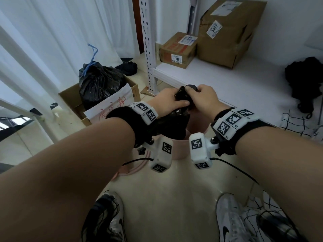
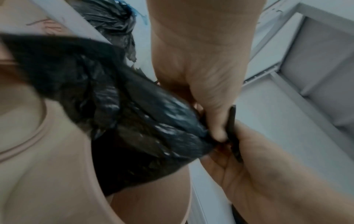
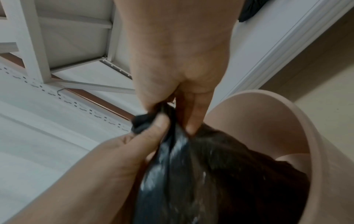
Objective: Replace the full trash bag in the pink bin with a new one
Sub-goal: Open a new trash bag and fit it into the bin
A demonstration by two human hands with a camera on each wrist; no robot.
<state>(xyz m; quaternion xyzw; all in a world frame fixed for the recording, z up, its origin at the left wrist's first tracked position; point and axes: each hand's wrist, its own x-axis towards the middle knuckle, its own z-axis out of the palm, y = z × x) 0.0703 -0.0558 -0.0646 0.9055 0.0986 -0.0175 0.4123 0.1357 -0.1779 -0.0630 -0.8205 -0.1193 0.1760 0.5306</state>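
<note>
Beside shelf [image 1: 209,72], both hands' fingers [image 1: 181,103] pinch black bag [image 1: 174,123] neck above pink bin [image 1: 197,123]

Soft, even daylight fills the head view, brightest through the sheer white curtains [image 1: 52,32] at left, and shadows are faint. Straight lines bow at the wide-angle edges. Both wrist views are dimmer, grainy and motion-blurred. Pale glare streaks the crinkled black plastic trash bag [image 2: 153,128], whose near part is out of focus.

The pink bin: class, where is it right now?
In the head view the pink bin stands on the floor below both wrists, ahead of the shoes, beside the white shelf, with the black bag rising from it.
</note>
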